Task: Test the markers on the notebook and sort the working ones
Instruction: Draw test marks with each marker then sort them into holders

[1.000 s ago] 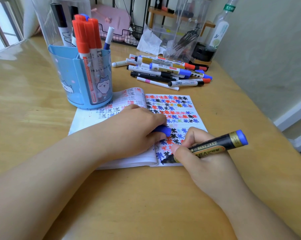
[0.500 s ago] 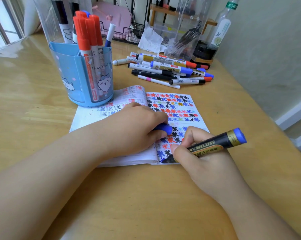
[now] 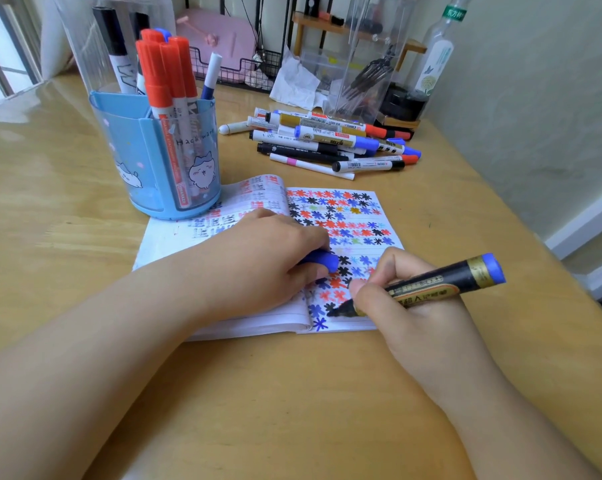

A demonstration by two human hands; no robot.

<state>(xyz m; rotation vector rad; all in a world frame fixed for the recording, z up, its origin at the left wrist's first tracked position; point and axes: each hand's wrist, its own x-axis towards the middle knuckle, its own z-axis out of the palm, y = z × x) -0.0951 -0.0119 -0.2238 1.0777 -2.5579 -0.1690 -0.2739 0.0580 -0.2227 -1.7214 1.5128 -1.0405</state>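
An open notebook (image 3: 379, 216) lies on the wooden desk, its right page covered with red, blue and black star marks. My right hand (image 3: 407, 306) grips a black and gold marker (image 3: 441, 282) with a blue end, its tip touching the page near the bottom edge beside a fresh blue star. My left hand (image 3: 271, 258) rests on the notebook's left page and holds a blue cap (image 3: 322, 261) in curled fingers. A blue pen holder (image 3: 154, 157) with red and other markers stands behind the notebook. A pile of markers (image 3: 330, 140) lies further back.
A clear plastic organiser (image 3: 365, 53), a crumpled tissue (image 3: 296, 81), a wire basket (image 3: 244, 69) and a bottle (image 3: 438, 50) stand along the desk's far edge. A wall runs along the right side. Bare desk surface (image 3: 292, 393) stretches towards me.
My right hand has shifted the marker tip slightly to the right along the page bottom, leaving a blue star behind it. My left hand has stayed on the notebook with the cap.
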